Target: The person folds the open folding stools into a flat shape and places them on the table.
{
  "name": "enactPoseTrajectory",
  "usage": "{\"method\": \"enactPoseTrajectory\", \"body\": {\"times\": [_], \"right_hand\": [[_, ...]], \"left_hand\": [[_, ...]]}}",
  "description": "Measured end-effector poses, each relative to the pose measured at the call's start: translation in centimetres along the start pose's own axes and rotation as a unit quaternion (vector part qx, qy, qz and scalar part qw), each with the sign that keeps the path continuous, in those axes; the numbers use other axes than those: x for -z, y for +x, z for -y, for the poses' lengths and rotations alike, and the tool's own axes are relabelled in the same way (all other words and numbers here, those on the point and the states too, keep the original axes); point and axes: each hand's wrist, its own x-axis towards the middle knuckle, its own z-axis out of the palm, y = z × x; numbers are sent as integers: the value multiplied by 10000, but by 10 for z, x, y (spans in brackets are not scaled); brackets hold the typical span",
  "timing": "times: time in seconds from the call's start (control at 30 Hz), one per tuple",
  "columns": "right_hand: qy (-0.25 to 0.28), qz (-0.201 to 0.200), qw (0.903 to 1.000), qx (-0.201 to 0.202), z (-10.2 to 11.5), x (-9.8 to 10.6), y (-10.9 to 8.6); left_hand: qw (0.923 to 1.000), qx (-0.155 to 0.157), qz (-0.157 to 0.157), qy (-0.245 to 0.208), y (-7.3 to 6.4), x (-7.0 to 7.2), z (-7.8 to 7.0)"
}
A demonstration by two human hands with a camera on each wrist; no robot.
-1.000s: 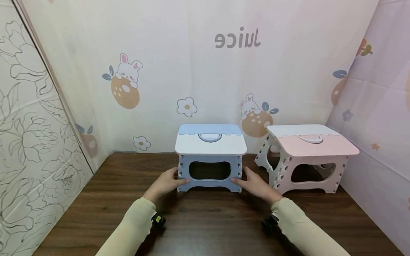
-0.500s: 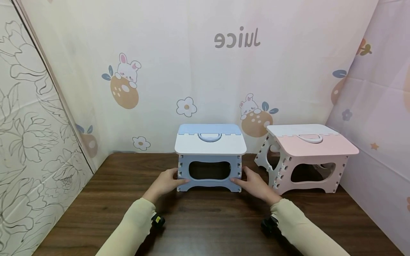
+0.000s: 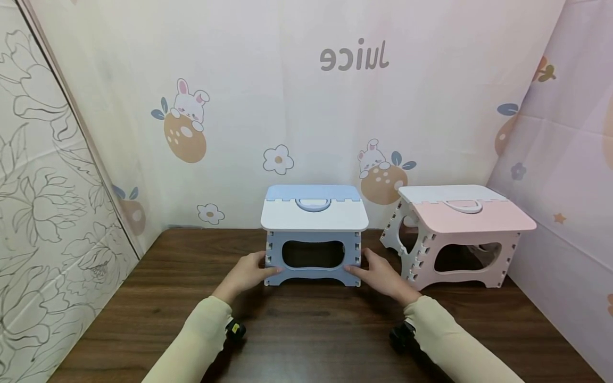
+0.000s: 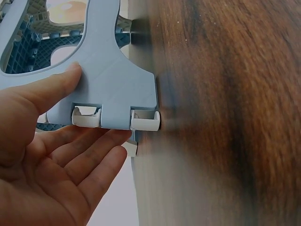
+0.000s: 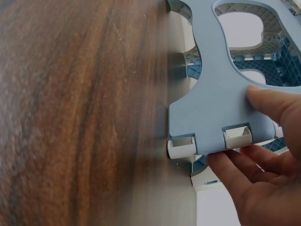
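Note:
A blue and white folding step stool [image 3: 313, 219] stands unfolded and upright at the back middle of the table, its blue carrying handle flat in the top. My left hand [image 3: 246, 273] holds the stool's left front corner low down. In the left wrist view, the thumb lies on the blue leg panel [image 4: 120, 80] and the other fingers reach along its hinged side edge. My right hand [image 3: 381, 275] holds the right front corner the same way, thumb on the front of the leg panel [image 5: 211, 101] in the right wrist view. The far fingertips are partly hidden behind the hinges.
A pink and white folding step stool [image 3: 479, 219] stands unfolded and angled to the right, near the right wall. Both stools are on a dark wooden table [image 3: 311, 335]. A printed curtain [image 3: 297, 106] hangs close behind them.
Both hands keep their places on the blue and white folding step stool, which has not moved. The head view has shifted very slightly.

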Motion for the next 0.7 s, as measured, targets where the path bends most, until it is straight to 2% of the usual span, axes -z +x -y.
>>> {"method": "enactPoseTrajectory", "body": {"times": [0.7], "right_hand": [[82,190,9998,-59,2,4,0]], "left_hand": [[10000,-19,21,-27,-2,-3,2]]}}
